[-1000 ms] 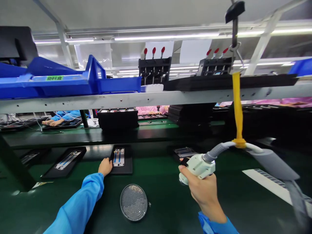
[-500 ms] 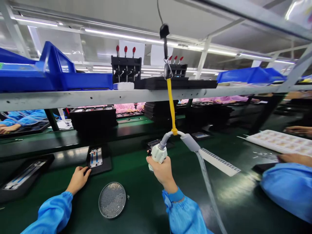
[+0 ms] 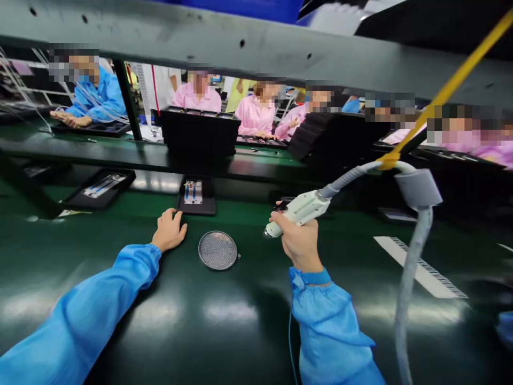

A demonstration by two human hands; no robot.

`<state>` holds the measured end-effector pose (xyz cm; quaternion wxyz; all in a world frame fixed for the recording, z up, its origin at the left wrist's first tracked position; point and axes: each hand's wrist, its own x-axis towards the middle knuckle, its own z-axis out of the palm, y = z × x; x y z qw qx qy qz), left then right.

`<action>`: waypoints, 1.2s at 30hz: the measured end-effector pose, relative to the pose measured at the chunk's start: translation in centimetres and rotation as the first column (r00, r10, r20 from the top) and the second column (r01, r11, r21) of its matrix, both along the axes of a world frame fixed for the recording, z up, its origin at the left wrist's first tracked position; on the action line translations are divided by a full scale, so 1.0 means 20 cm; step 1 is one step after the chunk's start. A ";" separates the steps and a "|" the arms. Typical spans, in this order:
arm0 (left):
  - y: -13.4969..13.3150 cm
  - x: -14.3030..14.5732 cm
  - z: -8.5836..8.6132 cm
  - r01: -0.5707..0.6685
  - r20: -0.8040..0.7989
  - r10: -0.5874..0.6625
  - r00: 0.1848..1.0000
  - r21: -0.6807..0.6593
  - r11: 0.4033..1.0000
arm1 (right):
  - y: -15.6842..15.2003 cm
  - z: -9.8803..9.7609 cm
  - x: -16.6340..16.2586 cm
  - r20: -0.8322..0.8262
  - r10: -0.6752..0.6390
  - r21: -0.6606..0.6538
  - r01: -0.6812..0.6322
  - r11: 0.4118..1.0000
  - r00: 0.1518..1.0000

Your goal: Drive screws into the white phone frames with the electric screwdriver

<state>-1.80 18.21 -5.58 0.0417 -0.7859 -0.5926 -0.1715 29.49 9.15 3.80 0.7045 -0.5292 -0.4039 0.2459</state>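
My right hand [image 3: 297, 241] is wrapped round a white hand-held power tool [image 3: 298, 209] whose grey hose [image 3: 409, 278] hangs from a yellow strap [image 3: 441, 96]. My left hand [image 3: 169, 231] lies on the green belt with fingers spread, its fingertips at the near edge of a black tray [image 3: 195, 197] that carries a phone frame [image 3: 193, 191]. A round perforated metal dish [image 3: 218, 249] lies on the belt between my hands.
A second black tray with a part [image 3: 100, 187] sits to the left. Black tray stacks [image 3: 199, 138] stand on the raised shelf behind. A grey rail [image 3: 200, 43] crosses overhead. A white barcode strip [image 3: 420, 267] lies at right. Several people work across the line.
The camera dropped and tilted down, so the upper shelf left the view. My left hand stays by the tray. My right hand still holds the tool, now angled with its tip to the left.
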 end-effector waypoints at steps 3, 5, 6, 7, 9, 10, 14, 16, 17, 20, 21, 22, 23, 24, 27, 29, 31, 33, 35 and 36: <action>0.01 0.01 0.00 0.001 0.027 0.000 1.000 -0.002 1.000 | -0.01 -0.04 -0.07 -0.002 0.059 -0.023 -0.059 0.998 0.998; 0.01 0.01 0.00 0.005 0.051 -0.005 0.999 -0.008 1.000 | -0.02 -0.05 -0.12 -0.005 0.085 -0.047 -0.086 0.995 0.996; 0.02 0.01 -0.01 0.010 0.066 -0.010 0.998 -0.010 1.000 | -0.03 -0.06 -0.15 -0.008 0.096 -0.060 -0.097 0.993 0.995; 0.01 0.01 -0.01 0.018 0.082 -0.016 0.997 -0.013 1.000 | -0.04 -0.07 -0.17 -0.012 0.107 -0.073 -0.108 0.991 0.994; 0.01 0.01 -0.02 0.034 0.120 -0.032 0.992 -0.015 0.999 | -0.05 -0.07 -0.22 -0.022 0.130 -0.095 -0.132 0.987 0.991; 0.01 0.00 -0.03 0.042 0.140 -0.040 0.989 -0.015 0.999 | -0.06 -0.07 -0.24 -0.028 0.141 -0.102 -0.144 0.984 0.990; 0.00 -0.01 -0.03 0.085 0.212 -0.080 0.974 -0.016 0.996 | -0.07 -0.08 -0.32 -0.044 0.159 -0.117 -0.163 0.980 0.986; 0.00 -0.01 -0.03 0.116 0.233 -0.108 0.966 -0.020 0.993 | -0.06 -0.10 -0.34 -0.054 0.170 -0.118 -0.175 0.978 0.984; -0.01 -0.01 -0.02 0.130 0.240 -0.121 0.963 -0.022 0.991 | -0.05 -0.10 -0.34 -0.059 0.176 -0.120 -0.182 0.976 0.983; -0.02 0.00 -0.01 0.159 0.253 -0.149 0.956 -0.020 0.987 | -0.03 -0.12 -0.34 -0.074 0.191 -0.145 -0.200 0.969 0.979; -0.02 0.00 0.00 0.164 0.256 -0.154 0.954 -0.018 0.986 | -0.03 -0.12 -0.34 -0.081 0.197 -0.155 -0.207 0.966 0.977; -0.02 0.00 0.00 0.169 0.258 -0.159 0.953 -0.015 0.986 | -0.03 -0.13 -0.34 -0.088 0.201 -0.159 -0.213 0.964 0.976; -0.03 0.00 0.00 0.173 0.260 -0.164 0.952 -0.012 0.985 | -0.03 -0.13 -0.34 -0.089 0.204 -0.158 -0.216 0.964 0.975; -0.03 0.00 0.00 0.176 0.262 -0.167 0.950 -0.010 0.984 | -0.03 -0.13 -0.34 -0.089 0.204 -0.154 -0.216 0.964 0.975; -0.03 0.00 0.00 0.184 0.267 -0.175 0.947 -0.009 0.983 | -0.04 -0.13 -0.34 -0.082 0.203 -0.143 -0.213 0.967 0.976; -0.03 0.00 0.01 0.190 0.268 -0.181 0.946 -0.010 0.982 | -0.04 -0.14 -0.34 -0.073 0.207 -0.148 -0.216 0.965 0.976; -0.03 0.00 0.01 0.194 0.267 -0.184 0.946 -0.011 0.981 | -0.04 -0.14 -0.34 -0.068 0.205 -0.159 -0.213 0.964 0.976; -0.03 0.00 0.01 0.195 0.266 -0.185 0.946 -0.012 0.981 | -0.04 -0.15 -0.34 -0.079 0.200 -0.166 -0.211 0.963 0.977; -0.03 0.00 0.02 0.196 0.266 -0.185 0.946 -0.014 0.980 | -0.04 -0.15 -0.34 -0.090 0.202 -0.162 -0.214 0.963 0.975; -0.04 0.00 0.02 0.196 0.266 -0.185 0.946 -0.015 0.980 | -0.04 -0.15 -0.34 -0.088 0.206 -0.161 -0.218 0.963 0.975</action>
